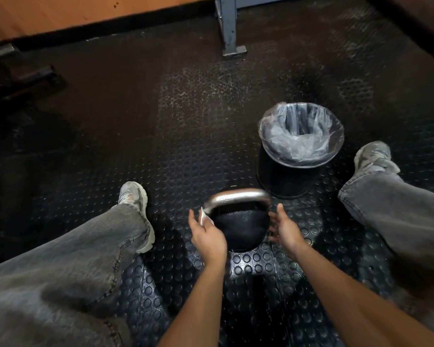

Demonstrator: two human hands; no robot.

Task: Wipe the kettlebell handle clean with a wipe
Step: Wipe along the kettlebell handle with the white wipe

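Observation:
A black kettlebell (241, 229) with a silver handle (236, 196) stands on the studded rubber floor between my legs. My left hand (207, 236) holds a white wipe (204, 217) against the left end of the handle, where it bends down to the body. My right hand (285, 229) hovers just right of the kettlebell with fingers spread and relaxed, holding nothing. Whether it touches the kettlebell is unclear.
A black bin (286, 176) lined with a clear plastic bag stands just behind and right of the kettlebell. My legs in grey jeans and sneakers flank the kettlebell. A grey metal post (229, 28) rises at the back, and dark gym equipment (18, 73) sits far left.

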